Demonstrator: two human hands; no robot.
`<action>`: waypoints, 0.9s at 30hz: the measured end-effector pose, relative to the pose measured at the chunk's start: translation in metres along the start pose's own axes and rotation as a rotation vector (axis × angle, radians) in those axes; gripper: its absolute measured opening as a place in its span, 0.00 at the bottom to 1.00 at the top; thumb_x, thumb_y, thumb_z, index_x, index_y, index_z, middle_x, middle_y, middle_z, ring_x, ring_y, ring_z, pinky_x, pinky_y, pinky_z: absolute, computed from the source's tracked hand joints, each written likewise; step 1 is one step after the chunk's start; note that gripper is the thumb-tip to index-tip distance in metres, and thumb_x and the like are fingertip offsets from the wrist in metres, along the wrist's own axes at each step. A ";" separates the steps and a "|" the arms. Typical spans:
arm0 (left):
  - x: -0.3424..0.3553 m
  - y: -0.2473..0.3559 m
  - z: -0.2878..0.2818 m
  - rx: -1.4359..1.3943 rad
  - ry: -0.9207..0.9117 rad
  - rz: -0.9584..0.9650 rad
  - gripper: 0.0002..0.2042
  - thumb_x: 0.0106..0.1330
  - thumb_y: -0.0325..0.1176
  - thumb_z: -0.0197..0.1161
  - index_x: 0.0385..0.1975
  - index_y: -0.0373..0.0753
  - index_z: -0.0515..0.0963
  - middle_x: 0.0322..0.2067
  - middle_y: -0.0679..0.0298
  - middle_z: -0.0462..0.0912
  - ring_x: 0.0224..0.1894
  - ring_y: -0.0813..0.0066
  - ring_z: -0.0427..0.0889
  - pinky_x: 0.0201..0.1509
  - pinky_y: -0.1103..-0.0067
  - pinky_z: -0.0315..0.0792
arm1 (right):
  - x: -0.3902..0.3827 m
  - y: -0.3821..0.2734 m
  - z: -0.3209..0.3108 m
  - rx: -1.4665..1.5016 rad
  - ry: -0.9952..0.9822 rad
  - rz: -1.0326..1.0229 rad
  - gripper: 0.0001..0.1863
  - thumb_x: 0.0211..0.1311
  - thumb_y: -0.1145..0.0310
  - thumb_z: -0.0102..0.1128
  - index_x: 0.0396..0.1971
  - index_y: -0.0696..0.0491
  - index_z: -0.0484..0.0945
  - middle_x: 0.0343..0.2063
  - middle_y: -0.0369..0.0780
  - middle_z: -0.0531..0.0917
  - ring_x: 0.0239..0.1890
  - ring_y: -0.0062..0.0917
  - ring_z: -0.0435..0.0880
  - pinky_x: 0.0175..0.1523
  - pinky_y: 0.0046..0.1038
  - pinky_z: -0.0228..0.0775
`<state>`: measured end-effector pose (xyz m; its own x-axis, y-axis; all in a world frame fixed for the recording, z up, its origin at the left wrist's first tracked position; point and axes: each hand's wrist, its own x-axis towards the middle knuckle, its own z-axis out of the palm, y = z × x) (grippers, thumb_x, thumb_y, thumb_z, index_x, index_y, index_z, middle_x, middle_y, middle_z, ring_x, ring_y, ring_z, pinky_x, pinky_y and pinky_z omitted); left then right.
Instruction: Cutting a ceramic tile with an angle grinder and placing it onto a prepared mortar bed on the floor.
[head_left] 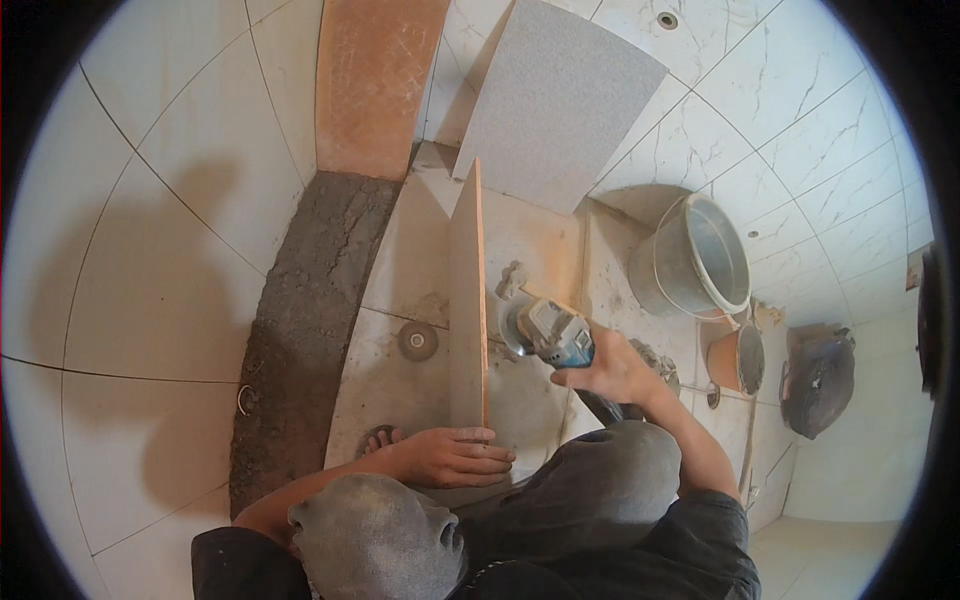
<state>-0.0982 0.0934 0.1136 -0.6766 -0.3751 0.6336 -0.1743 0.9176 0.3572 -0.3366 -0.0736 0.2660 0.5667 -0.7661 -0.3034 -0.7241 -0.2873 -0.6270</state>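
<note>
A tile [467, 300] stands on its long edge between my hands, its orange-brown raw edge facing up. My left hand [455, 458] is closed over the near end of this tile, fingers lying across its top. My right hand [608, 370] is wrapped around a blue and grey angle grinder [560, 335]. Its round disc [517, 326] is close to the tile's right side; whether they touch I cannot tell. To the left of the tile, a loose grey disc [417, 341] with a central hole lies on the floor.
A strip of rough grey mortar [310, 260] runs along the left wall. An orange-backed tile [375, 85] and a grey tile [565, 100] lean at the far side. On the right are a large bucket [665, 260], a small orange bucket [725, 360] and a dark bag [818, 382].
</note>
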 end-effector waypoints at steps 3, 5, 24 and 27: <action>0.001 -0.002 0.002 -0.003 0.000 0.010 0.14 0.65 0.29 0.61 0.51 0.44 0.82 0.59 0.67 0.80 0.68 0.74 0.74 0.71 0.69 0.69 | 0.018 0.010 0.003 0.005 0.043 0.015 0.33 0.45 0.59 0.77 0.50 0.63 0.78 0.34 0.48 0.86 0.37 0.33 0.85 0.48 0.34 0.76; -0.003 -0.004 0.009 0.012 0.017 -0.015 0.15 0.67 0.29 0.61 0.52 0.45 0.81 0.59 0.67 0.80 0.68 0.73 0.74 0.71 0.68 0.70 | 0.032 0.013 0.003 -0.004 0.058 0.020 0.31 0.46 0.60 0.76 0.48 0.63 0.79 0.33 0.47 0.86 0.36 0.32 0.84 0.47 0.34 0.76; -0.020 0.003 0.047 -0.159 0.296 -0.736 0.65 0.37 0.43 0.88 0.73 0.26 0.48 0.73 0.28 0.46 0.75 0.31 0.53 0.77 0.51 0.58 | 0.019 0.000 0.004 -0.066 -0.033 0.005 0.38 0.44 0.58 0.77 0.54 0.64 0.76 0.38 0.53 0.86 0.41 0.41 0.86 0.52 0.36 0.76; -0.022 0.001 0.051 -0.178 0.215 -0.734 0.70 0.36 0.42 0.88 0.76 0.26 0.40 0.75 0.30 0.40 0.78 0.33 0.49 0.78 0.56 0.58 | 0.013 0.000 0.006 -0.027 -0.034 -0.041 0.38 0.44 0.56 0.77 0.52 0.66 0.75 0.38 0.56 0.85 0.43 0.45 0.86 0.52 0.38 0.76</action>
<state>-0.1199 0.1089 0.0651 -0.2764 -0.9113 0.3052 -0.3938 0.3971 0.8290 -0.3268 -0.0801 0.2573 0.6086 -0.7337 -0.3021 -0.7101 -0.3337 -0.6200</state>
